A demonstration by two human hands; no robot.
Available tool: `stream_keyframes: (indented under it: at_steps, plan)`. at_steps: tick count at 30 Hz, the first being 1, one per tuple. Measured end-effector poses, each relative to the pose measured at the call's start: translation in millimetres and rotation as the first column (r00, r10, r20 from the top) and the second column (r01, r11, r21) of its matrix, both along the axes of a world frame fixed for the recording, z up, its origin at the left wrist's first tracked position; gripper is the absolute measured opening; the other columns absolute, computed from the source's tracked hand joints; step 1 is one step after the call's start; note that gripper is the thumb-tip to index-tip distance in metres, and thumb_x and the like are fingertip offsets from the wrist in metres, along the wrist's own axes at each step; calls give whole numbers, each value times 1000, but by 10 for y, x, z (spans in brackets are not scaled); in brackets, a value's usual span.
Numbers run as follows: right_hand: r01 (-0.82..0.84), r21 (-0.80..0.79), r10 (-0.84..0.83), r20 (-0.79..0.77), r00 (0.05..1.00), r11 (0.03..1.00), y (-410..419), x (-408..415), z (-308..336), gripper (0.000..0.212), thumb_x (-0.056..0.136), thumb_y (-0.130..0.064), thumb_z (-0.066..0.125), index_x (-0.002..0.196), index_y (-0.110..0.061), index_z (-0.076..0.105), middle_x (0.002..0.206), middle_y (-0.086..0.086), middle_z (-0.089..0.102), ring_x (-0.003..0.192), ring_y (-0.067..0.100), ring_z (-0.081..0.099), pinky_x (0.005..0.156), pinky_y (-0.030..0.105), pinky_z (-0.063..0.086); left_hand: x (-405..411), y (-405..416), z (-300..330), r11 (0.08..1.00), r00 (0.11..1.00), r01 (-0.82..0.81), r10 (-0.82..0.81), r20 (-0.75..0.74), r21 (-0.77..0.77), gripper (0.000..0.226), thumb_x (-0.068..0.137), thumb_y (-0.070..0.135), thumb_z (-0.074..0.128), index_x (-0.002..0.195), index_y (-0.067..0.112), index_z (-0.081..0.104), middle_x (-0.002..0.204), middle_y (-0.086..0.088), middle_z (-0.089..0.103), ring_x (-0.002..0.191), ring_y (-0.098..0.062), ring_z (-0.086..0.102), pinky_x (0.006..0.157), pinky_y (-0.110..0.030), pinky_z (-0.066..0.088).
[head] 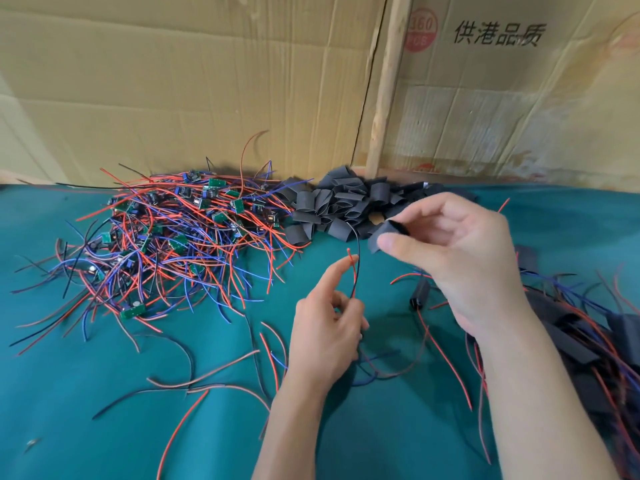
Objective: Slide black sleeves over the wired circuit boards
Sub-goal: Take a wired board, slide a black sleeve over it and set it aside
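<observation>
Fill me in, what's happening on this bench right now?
A person is fitting black sleeves onto wired boards. The right hand pinches one black sleeve, while the left hand holds up a red and black wire pair toward it; the wires are not yet inside. A heap of wired boards lies to the left, spare sleeves behind, finished pieces at right.

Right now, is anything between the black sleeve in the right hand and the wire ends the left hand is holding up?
Nothing visible: only open air over the green cloth separates the black sleeve in the right hand from the wire ends held by the left hand.
</observation>
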State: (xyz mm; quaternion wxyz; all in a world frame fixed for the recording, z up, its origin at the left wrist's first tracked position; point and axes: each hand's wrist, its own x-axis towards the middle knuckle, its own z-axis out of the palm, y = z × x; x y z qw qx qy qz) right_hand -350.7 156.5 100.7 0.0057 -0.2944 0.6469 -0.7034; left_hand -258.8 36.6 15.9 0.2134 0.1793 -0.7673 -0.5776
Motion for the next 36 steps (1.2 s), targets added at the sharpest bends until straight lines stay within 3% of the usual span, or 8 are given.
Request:
stream_keyframes:
  at_steps: [6,11,14,20,25,29,32,36]
  plan:
    - [-72,121,88,-137,987,990,-141,128,69,25,63,-10,89,81,-14,73,81,3,76,75,15,74,70,29,61,10,-2,-1,999,1000,-10,11,24,-32,55,74,23,44,121,50,54,61,3,69,34,-11,50,46,-23,43]
    - [69,249,-9,-236,972,966,-221,161,-1,24,68,-9,90,81,-19,72,77,-7,74,73,15,73,73,42,62,20,-1,10,999,1000,-16,17,10,-31,50,73,23,43,116,45,57,62,3,68,37,-11,50,49,-28,43]
    - [177,215,-115,-271,956,961,-222,126,-48,24,70,-8,89,82,-21,72,78,-10,74,72,11,73,72,37,62,20,19,14,999,999,-37,37,-31,-27,53,74,23,46,121,44,59,70,7,72,44,-10,46,55,-28,45]
    - [258,85,-243,-157,957,962,-147,20,-98,25,71,-8,89,79,-23,71,79,-6,76,77,11,75,75,31,60,14,28,51,998,995,-33,38,-96,53,49,71,19,49,111,41,68,90,18,76,50,-20,34,49,-22,38]
    - [222,-4,-221,-99,970,975,-120,2,-80,26,72,-3,88,81,-21,72,81,-4,78,77,12,75,72,22,57,13,46,97,979,989,16,15,-147,202,43,72,17,54,108,29,74,82,6,77,56,-10,44,49,-15,43]
    - [189,-12,-189,-88,978,982,-128,11,-64,26,72,-4,88,80,-22,72,79,-4,77,76,12,74,71,21,56,17,32,119,955,978,28,34,-204,295,21,81,25,67,98,21,78,75,-3,75,71,-12,58,65,-9,47]
    - [142,7,-141,-80,987,990,-125,23,-61,25,70,-7,88,79,-24,72,80,-2,77,77,15,74,72,25,57,16,23,125,933,964,41,57,-260,357,7,92,19,71,90,15,76,74,-3,74,57,-1,58,58,-7,42]
    - [31,47,-29,-53,998,998,-142,50,-64,22,67,-11,88,78,-23,73,80,1,77,77,21,75,74,32,60,7,6,113,913,954,24,101,-282,408,16,98,15,64,87,14,76,77,0,73,48,5,50,51,-4,36]
